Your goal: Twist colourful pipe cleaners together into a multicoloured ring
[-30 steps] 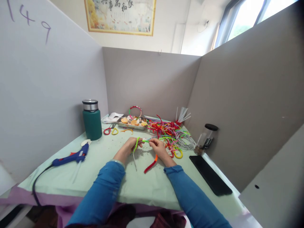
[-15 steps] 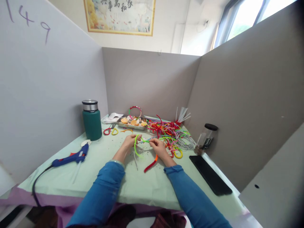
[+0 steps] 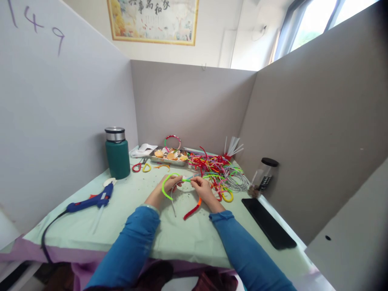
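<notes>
My left hand [image 3: 165, 187] is closed, its fingertips pinching a bright green pipe cleaner [image 3: 164, 190] that loops back over the hand and curls down. A thin grey wire [image 3: 173, 206] hangs bare below those fingers. Opposite it, my right hand [image 3: 203, 188] pinches the same wire where green covers it, between the two hands. Below the right hand, a red and orange pipe-cleaner-wrapped end [image 3: 192, 211] curves down over the table. The fingertips hide just how the green strand meets the wire.
Behind the hands lie a metal tray [image 3: 172, 162] of shell-like pieces and a tangled heap of pipe cleaners [image 3: 209, 163]. Scissors [image 3: 142, 167], a green flask [image 3: 117, 155] and a blue glue gun [image 3: 91, 201] are on the left. A black phone-like slab [image 3: 268, 223] lies right, near a jar [image 3: 265, 176].
The green pipe cleaner's loose end has swung left, from in front of the left fingers to over the back of the hand. My right hand has stayed put.
</notes>
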Tool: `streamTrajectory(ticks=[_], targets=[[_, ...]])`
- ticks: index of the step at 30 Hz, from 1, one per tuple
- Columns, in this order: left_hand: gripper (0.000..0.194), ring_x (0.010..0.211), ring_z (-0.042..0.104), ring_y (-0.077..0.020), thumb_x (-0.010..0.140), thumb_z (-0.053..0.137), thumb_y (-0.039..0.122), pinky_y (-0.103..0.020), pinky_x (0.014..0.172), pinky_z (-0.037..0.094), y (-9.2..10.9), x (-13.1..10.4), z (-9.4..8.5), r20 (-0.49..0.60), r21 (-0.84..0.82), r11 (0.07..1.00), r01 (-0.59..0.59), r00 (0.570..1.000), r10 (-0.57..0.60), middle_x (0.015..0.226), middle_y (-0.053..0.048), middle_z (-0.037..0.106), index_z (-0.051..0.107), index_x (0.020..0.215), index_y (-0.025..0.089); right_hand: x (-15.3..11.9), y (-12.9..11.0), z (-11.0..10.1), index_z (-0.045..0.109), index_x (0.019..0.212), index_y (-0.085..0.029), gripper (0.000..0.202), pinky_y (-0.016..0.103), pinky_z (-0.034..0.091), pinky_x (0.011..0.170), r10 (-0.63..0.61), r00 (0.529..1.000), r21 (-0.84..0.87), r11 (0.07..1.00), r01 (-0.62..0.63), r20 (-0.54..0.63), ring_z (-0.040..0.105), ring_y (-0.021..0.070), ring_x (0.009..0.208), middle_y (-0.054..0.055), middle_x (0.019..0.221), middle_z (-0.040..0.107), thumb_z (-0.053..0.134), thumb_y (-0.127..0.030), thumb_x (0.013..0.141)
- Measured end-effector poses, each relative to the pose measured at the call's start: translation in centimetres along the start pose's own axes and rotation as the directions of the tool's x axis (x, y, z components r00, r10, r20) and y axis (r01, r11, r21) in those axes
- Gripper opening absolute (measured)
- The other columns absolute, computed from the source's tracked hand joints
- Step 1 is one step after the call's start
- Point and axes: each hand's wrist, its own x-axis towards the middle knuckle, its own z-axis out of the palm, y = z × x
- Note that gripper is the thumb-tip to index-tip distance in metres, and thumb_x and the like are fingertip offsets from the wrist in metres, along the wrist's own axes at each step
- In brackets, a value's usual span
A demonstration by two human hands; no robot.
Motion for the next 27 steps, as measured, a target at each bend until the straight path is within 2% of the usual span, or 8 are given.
streamTrajectory(ticks=[3,7,11,15,18,20,24,27], targets=[[0.045,0.038,0.033,-0.0032,0.063,0.062,0.052,-0.02,0.036,0.022,-0.1,0.3,0.1,0.038,-0.069,0.997,0.046,0.998,-0.043,0.058,-0.002,0.055,0.062,0.073,0.008,0.0,0.0,0.1,0.063,0.08,-0.017,0.017,0.023,0.036,0.055,-0.006,1.0,0.01,1.0,0.006,0.021,0.048,0.0122,0.06,0.0,0.068,0.059,0.051,-0.028,0.074],[0.032,0.034,0.027,-0.0018,0.066,0.063,0.041,-0.02,0.034,0.017,0.0,0.4,0.1,0.043,-0.15,0.98,0.13,0.991,-0.125,0.05,0.001,0.049,0.058,0.065,0.009,0.0,-0.1,0.3,0.063,0.079,-0.017,0.018,0.022,0.035,0.053,-0.01,0.999,0.039,0.999,0.008,0.047,0.047,0.0115,0.057,-0.001,0.065,0.057,0.051,-0.029,0.074],[0.033,0.031,0.03,-0.0028,0.068,0.061,0.042,-0.02,0.033,0.019,-0.1,0.4,0.2,-0.017,-0.067,0.987,0.146,0.989,-0.147,0.05,0.0,0.052,0.059,0.066,0.009,0.0,-0.1,0.3,0.063,0.079,-0.017,0.017,0.022,0.035,0.053,-0.007,0.999,0.015,1.0,0.006,0.035,0.048,0.0119,0.058,-0.001,0.065,0.057,0.051,-0.028,0.074],[0.037,0.034,0.041,-0.0075,0.07,0.057,0.047,-0.021,0.036,0.028,-0.5,0.7,0.3,-0.139,0.074,0.997,0.007,0.99,0.004,0.045,-0.001,0.051,0.061,0.07,0.01,0.0,0.1,0.2,0.063,0.079,-0.017,0.017,0.024,0.038,0.058,0.007,0.999,-0.042,0.999,-0.008,-0.031,0.051,0.0135,0.063,0.0,0.069,0.06,0.05,-0.028,0.074],[0.029,0.043,0.05,-0.0091,0.068,0.061,0.039,-0.02,0.041,0.036,-0.5,0.8,0.4,-0.143,0.089,0.985,-0.147,0.977,0.158,0.058,-0.002,0.059,0.061,0.08,0.012,0.1,0.4,0.1,0.063,0.079,-0.017,0.018,0.025,0.039,0.06,0.036,0.997,-0.066,0.997,-0.04,-0.065,0.052,0.0142,0.063,0.001,0.072,0.062,0.049,-0.027,0.073],[0.028,0.049,0.053,-0.0086,0.066,0.063,0.032,-0.02,0.045,0.039,-0.5,0.9,0.5,-0.121,0.159,0.962,-0.221,0.963,0.241,0.07,-0.003,0.064,0.063,0.088,0.015,0.2,0.5,0.1,0.063,0.08,-0.017,0.018,0.025,0.04,0.06,0.052,0.996,-0.068,0.996,-0.057,-0.074,0.052,0.0143,0.063,0.001,0.072,0.063,0.049,-0.027,0.073],[0.023,0.059,0.055,-0.0109,0.067,0.063,0.024,-0.022,0.056,0.041,-0.7,1.2,0.7,-0.104,0.442,0.855,-0.271,0.931,0.349,0.073,-0.004,0.066,0.069,0.088,0.017,0.2,0.6,0.2,0.063,0.08,-0.017,0.019,0.025,0.041,0.062,0.039,0.997,-0.073,0.996,-0.044,-0.072,0.053,0.0146,0.064,0.001,0.073,0.063,0.049,-0.027,0.073],[0.019,0.067,0.056,-0.0136,0.069,0.062,0.023,-0.024,0.065,0.041,-0.8,1.4,0.6,-0.097,0.534,0.792,-0.296,0.909,0.405,0.076,-0.005,0.066,0.071,0.085,0.017,0.1,0.5,0.2,0.063,0.081,-0.017,0.019,0.026,0.041,0.062,0.031,0.997,-0.073,0.997,-0.036,-0.064,0.053,0.0149,0.065,0.001,0.073,0.063,0.049,-0.027,0.073]])
